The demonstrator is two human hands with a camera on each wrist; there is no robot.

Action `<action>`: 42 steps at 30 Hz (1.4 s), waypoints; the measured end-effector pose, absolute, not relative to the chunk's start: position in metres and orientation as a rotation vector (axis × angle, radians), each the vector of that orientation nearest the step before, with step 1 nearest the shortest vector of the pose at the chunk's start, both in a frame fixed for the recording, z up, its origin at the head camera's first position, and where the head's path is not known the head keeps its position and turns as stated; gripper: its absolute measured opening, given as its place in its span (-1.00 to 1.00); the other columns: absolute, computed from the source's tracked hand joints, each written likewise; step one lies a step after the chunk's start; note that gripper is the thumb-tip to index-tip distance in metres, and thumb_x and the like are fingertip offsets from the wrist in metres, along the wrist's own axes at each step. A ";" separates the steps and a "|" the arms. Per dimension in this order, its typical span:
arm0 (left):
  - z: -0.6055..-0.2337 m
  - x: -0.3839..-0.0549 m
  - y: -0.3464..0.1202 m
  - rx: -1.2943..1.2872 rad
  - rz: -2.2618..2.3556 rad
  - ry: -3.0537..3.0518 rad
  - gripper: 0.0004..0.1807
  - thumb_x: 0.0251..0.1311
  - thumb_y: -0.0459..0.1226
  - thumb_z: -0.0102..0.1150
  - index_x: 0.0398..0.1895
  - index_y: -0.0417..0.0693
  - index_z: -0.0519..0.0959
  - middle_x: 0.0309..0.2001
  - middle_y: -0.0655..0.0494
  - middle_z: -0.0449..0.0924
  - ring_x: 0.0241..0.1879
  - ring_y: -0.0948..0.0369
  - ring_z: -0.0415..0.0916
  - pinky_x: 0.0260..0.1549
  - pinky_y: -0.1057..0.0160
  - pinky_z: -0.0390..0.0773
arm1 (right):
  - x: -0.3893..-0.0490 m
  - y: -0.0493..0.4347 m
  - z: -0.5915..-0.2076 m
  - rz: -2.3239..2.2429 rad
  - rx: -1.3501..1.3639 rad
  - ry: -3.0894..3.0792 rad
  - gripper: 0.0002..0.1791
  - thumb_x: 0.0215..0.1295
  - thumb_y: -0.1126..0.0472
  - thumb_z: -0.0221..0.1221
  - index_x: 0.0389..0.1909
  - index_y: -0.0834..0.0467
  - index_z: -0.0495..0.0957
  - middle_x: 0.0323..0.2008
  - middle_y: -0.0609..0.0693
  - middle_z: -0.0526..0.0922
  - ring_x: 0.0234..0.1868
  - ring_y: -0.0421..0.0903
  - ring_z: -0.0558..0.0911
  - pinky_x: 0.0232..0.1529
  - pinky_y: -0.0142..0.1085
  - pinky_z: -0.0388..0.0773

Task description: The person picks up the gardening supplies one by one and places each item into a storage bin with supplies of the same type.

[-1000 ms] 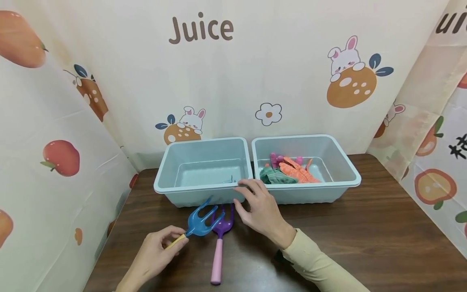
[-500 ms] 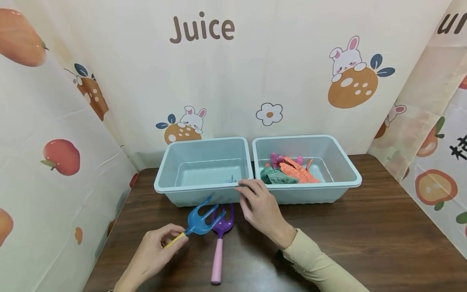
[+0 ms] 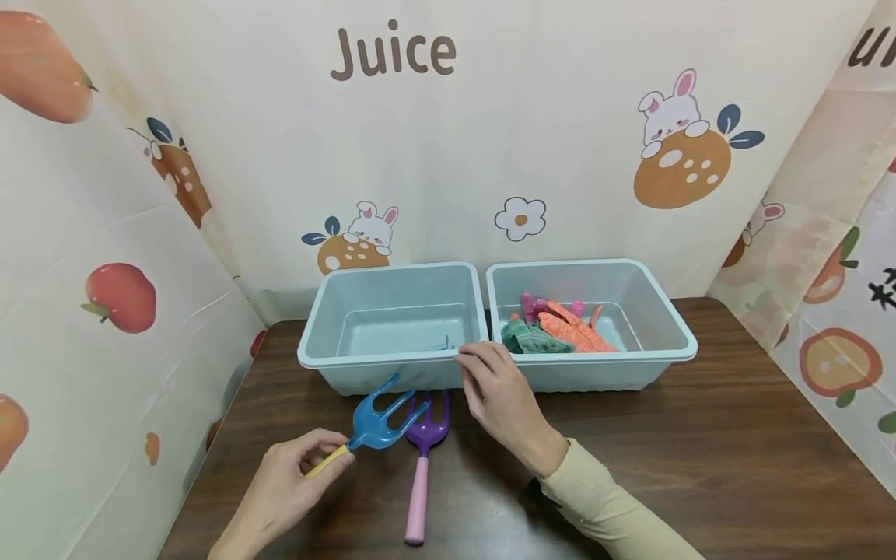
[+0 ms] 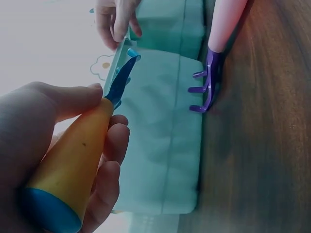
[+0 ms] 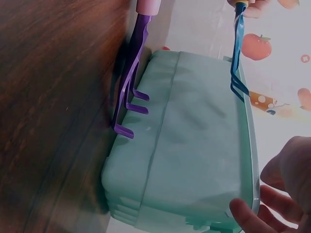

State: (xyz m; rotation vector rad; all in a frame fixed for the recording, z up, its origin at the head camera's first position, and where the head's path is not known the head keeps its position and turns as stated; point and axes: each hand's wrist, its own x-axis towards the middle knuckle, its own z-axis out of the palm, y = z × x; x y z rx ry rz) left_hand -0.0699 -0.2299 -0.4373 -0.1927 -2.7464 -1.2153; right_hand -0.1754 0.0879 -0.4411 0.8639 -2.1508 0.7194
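Note:
My left hand (image 3: 285,478) holds a toy garden fork (image 3: 374,424) by its yellow handle (image 4: 77,160). The fork's blue tines point up and away, raised in front of the left light-blue bin (image 3: 329,363). At that bin's front right corner, my right hand (image 3: 500,400) grips the rim, with the thumb by the outer wall and fingers along the edge. Between the hands lies a second fork (image 3: 418,498) with a pink handle and purple tines, its tips against the bin's front wall. A small blue thing (image 3: 442,345) shows inside the left bin, mostly hidden.
Right beside the left bin stands a matching bin (image 3: 672,351). It contains a green crumpled item (image 3: 532,340), an orange glove-like item (image 3: 577,333) and pink pieces (image 3: 528,307). A printed curtain (image 3: 448,155) rises behind the brown wooden table (image 3: 735,435).
My left hand has drawn the blue fork slightly left and back. The right thumb has come in closer to the fingers at the bin's rim. The purple fork has not moved.

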 end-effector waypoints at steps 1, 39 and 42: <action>-0.437 -0.070 -0.230 -0.201 -1.206 -2.739 -0.84 0.21 -0.20 0.56 -0.19 0.17 0.75 -0.43 0.46 0.69 -0.52 0.44 0.53 -0.51 0.34 0.56 | -0.176 0.088 -0.441 0.718 0.861 -2.147 -0.76 0.31 0.45 0.34 -0.03 0.26 0.73 0.05 0.12 0.71 0.11 0.09 0.64 0.15 -0.11 0.68; -0.408 -0.074 -0.232 -0.336 -1.010 -2.661 -0.77 0.15 -0.28 0.59 -0.19 0.21 0.75 -0.43 0.50 0.67 -0.55 0.48 0.49 -0.54 0.36 0.57 | -0.193 0.087 -0.435 0.393 0.754 -2.152 -0.86 0.34 0.14 0.45 -0.14 0.06 0.78 -0.20 -0.04 0.78 -0.07 0.05 0.67 0.03 0.02 0.61; -0.403 -0.076 -0.232 -0.341 -1.013 -2.648 -0.76 0.15 -0.29 0.59 -0.18 0.19 0.75 -0.43 0.48 0.67 -0.55 0.47 0.49 -0.54 0.36 0.57 | -0.194 0.087 -0.435 0.424 0.762 -2.154 -0.86 0.33 0.13 0.46 -0.15 0.06 0.79 -0.20 -0.04 0.78 -0.07 0.05 0.67 0.03 0.03 0.61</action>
